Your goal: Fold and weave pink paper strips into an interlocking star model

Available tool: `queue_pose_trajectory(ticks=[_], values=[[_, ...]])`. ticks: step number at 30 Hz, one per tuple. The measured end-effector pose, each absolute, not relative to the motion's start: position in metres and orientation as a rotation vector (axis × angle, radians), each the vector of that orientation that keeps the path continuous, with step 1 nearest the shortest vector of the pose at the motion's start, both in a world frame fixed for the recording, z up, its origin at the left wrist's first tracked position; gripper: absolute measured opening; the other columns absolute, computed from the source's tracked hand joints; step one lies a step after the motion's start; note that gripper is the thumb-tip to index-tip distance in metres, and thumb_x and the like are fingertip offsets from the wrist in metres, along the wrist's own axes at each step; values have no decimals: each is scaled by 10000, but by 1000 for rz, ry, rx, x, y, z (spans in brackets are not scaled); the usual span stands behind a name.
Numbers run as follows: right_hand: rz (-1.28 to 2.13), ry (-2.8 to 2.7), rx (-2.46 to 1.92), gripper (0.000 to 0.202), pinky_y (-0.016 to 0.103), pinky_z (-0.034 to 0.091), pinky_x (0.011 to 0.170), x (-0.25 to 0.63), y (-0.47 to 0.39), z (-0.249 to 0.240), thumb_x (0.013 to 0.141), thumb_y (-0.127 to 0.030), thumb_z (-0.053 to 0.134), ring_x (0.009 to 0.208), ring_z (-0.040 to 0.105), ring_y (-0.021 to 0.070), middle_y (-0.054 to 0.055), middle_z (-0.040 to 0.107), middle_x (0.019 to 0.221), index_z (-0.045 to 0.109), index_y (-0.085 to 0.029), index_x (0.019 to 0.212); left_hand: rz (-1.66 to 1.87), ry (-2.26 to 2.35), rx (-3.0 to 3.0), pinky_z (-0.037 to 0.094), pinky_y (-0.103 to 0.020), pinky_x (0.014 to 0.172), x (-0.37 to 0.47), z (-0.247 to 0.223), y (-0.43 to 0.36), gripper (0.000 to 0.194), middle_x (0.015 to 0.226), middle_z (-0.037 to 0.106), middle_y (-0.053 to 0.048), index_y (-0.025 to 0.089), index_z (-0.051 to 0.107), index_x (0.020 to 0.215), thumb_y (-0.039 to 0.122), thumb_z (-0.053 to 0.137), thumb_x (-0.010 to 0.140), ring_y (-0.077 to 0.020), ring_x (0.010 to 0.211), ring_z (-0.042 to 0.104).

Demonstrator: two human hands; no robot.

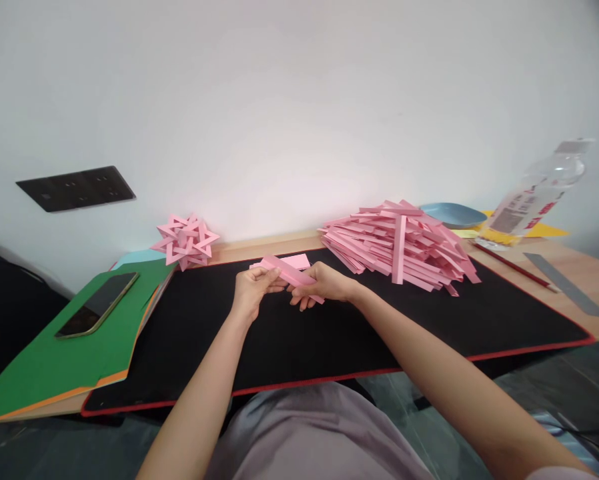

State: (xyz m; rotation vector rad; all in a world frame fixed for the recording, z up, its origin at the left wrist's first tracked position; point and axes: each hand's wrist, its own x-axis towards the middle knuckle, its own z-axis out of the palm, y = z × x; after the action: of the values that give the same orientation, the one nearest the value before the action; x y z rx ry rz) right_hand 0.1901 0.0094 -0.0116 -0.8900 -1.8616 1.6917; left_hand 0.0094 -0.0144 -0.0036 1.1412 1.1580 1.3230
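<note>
Both my hands grip one pink paper strip (290, 273) above the black desk mat (199, 347). My left hand (253, 288) pinches its left part between thumb and fingers. Toward the other end, my right hand (324, 285) is closed on the same strip, thumb on top. The strip slants down to the right and seems folded lengthwise. Just behind it, another flat pink paper piece (299, 261) shows, partly hidden by the held strip and my fingers. A large heap of folded pink paper strips (379, 240) lies to the right of my hands.
A pink paper star ornament (185, 241) stands at the back left. A phone (99, 303) lies on green paper sheets (79, 363). At the right are a blue dish (453, 213), a clear bottle (534, 193), a pencil (517, 267) and a metal ruler (567, 285). A wall rises behind.
</note>
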Motion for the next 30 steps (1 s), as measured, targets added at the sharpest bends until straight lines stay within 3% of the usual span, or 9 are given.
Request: queue_pose_trajectory(ticks=[12,22,30], values=[[1655,-1827,-832,381,188,496,479,184,9,-13,719,-385,656,593,664,141,126,699,818,613,-70,929,1405,1163,1121,530,-377,660,15,-5,-15,348,609,666,-86,93,619,616,397,766,531,-227,608,659],[1563,-1928,-855,366,171,446,417,183,10,-12,742,-402,620,600,660,146,136,697,835,622,-62,879,1458,1165,1181,525,-327,590,19,-9,-14,336,557,637,-56,96,622,625,391,758,540,-185,531,629],[1753,-1857,-778,313,239,522,558,184,10,-15,820,-356,547,628,669,158,124,693,774,532,-77,960,1341,1120,1123,540,-361,668,17,-11,-16,292,599,651,-52,99,627,608,324,783,507,-174,594,628]])
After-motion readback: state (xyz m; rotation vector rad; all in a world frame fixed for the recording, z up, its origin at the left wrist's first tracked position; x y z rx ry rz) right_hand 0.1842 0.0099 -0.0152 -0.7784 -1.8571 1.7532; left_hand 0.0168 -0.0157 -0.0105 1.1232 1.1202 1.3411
